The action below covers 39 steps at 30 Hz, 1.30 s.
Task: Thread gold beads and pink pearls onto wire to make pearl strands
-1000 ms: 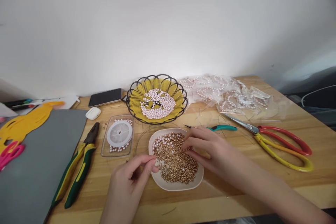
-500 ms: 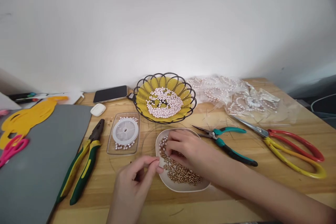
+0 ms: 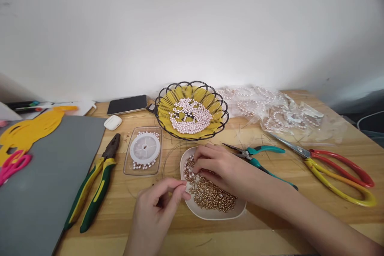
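Observation:
A white dish (image 3: 210,215) of small gold beads (image 3: 214,199) sits on the wooden table in front of me. My right hand (image 3: 223,168) reaches in from the right. Its bent fingertips press into the beads at the dish's far-left part, and whether they hold a bead is hidden. My left hand (image 3: 157,208) rests at the dish's left rim, thumb and forefinger pinched on what looks like a thin clear wire (image 3: 164,164) that loops over the table.
Behind the dish stands a yellow wire basket (image 3: 168,106) of pink pearls. Teal pliers (image 3: 264,150) and red-yellow scissors (image 3: 339,168) lie to the right, bags of pearls (image 3: 270,108) behind them. Left: a spool tray (image 3: 144,150), green-yellow pliers (image 3: 93,188), a phone (image 3: 127,104), a grey mat (image 3: 36,184).
My right hand slid leftward across the dish, from its far-right side to its left part, uncovering the teal pliers. My left hand kept its pinch at the rim.

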Tool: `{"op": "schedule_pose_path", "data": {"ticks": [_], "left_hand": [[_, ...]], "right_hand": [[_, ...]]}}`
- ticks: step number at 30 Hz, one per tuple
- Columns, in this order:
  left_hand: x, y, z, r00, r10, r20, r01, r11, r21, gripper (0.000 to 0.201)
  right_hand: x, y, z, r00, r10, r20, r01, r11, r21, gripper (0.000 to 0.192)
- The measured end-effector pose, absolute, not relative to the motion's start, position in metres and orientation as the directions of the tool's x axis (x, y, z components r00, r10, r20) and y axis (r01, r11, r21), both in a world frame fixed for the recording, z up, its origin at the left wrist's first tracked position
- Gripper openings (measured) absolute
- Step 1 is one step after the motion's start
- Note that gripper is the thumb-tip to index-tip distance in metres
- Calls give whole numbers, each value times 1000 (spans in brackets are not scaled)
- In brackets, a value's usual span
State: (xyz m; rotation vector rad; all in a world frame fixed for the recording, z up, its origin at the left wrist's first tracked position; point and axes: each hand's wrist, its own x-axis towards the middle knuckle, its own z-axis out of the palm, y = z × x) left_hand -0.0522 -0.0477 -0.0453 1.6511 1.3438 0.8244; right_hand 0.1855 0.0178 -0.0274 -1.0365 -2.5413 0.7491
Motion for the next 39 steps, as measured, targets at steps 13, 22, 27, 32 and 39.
{"op": "schedule_pose_path", "data": {"ticks": [13, 22, 27, 32, 39], "left_hand": [[-51, -49, -46, 221, 975, -5, 421, -91, 902, 18], [-49, -48, -41, 221, 975, -19, 435, -81, 897, 21], [-48, -48, -39, 215, 976, -22, 435, -76, 897, 20], [-47, -50, -38, 220, 976, -6, 421, -89, 903, 20], [-47, -51, -38, 225, 974, 4, 431, -104, 896, 20]], "right_hand": [[188, 11, -15, -733, 669, 123, 486, 641, -594, 18], [188, 5, -25, -805, 593, 2, 483, 659, -577, 12], [187, 5, -22, -792, 610, -34, 522, 647, -555, 10], [189, 5, -13, -779, 625, -56, 539, 622, -568, 10], [187, 5, -19, -770, 638, -12, 546, 649, -529, 17]]}}
